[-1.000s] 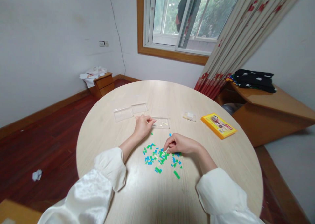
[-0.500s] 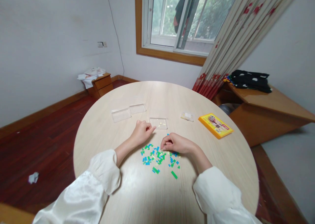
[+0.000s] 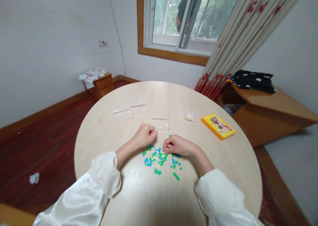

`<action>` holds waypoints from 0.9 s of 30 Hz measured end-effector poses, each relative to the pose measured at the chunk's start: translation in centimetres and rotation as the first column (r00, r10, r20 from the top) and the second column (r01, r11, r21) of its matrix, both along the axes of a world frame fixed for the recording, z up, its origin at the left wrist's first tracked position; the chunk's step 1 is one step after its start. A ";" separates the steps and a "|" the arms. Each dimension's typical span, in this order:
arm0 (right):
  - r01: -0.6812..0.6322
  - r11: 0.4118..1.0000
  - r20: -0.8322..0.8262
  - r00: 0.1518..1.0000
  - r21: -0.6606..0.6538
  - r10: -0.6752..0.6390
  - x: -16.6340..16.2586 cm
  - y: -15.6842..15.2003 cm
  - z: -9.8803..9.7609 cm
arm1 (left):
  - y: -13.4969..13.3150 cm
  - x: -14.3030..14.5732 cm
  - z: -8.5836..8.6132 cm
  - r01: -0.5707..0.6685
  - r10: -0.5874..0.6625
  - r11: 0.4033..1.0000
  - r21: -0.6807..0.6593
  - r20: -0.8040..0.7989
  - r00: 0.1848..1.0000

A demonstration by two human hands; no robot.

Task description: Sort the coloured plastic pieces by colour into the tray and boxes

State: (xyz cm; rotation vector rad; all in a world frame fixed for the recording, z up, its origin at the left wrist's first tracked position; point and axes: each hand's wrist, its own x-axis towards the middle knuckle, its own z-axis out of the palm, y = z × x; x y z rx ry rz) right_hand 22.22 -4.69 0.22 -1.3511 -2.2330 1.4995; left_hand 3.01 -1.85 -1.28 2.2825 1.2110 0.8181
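Small flat blue, green and pale yellow pieces point(image 3: 162, 158) lie in a loose pile on the round pale wooden table point(image 3: 149, 196). My right hand point(image 3: 177, 144) is over the pile's far side, thumb and fingers pinched together at its edge; anything between them is too small to make out. My left hand point(image 3: 145, 135) is closed, beyond the pile to the left, by the near-left corner of a shallow clear plastic tray point(image 3: 159, 128). Its curled fingers hide whatever they may hold. A few yellow pieces point(image 3: 163, 124) lie in that tray.
Two more shallow clear trays point(image 3: 123, 116) stand touching at the far left. A small clear box point(image 3: 189, 117) with a white label and a yellow box point(image 3: 218, 126) with a picture lie to the right. A window point(image 3: 184, 20) is beyond the table.
My left hand's fingers have curled in, and the hand has come slightly nearer to me, off the tray's corner. My right hand stays at the pile, almost unmoved.
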 end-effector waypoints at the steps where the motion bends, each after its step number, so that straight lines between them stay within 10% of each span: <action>1: 0.002 1.000 -0.001 1.000 0.003 -0.002 0.0 0.0 0.0 | 0.0 0.0 0.0 0.023 -0.023 1.000 -0.007 -0.005 1.000; 8: 0.255 0.965 -0.260 0.937 0.052 -0.234 0.4 0.7 -0.9 | -1.3 0.0 0.7 0.358 -0.367 0.922 -0.150 -0.036 0.930; 13: 0.694 0.665 -0.448 0.705 0.277 -0.549 -0.1 1.9 -2.0 | -2.2 -0.1 1.7 0.509 -0.536 0.826 -0.244 -0.057 0.842; 18: 0.781 0.441 -0.461 0.619 0.442 -0.635 -1.2 2.4 -2.7 | -2.2 -0.2 1.7 0.526 -0.567 0.805 -0.274 -0.096 0.818; 27: 0.741 0.471 -0.454 0.668 0.479 -0.589 -2.1 3.1 -3.5 | -2.4 -0.1 1.2 0.506 -0.544 0.821 -0.264 -0.095 0.834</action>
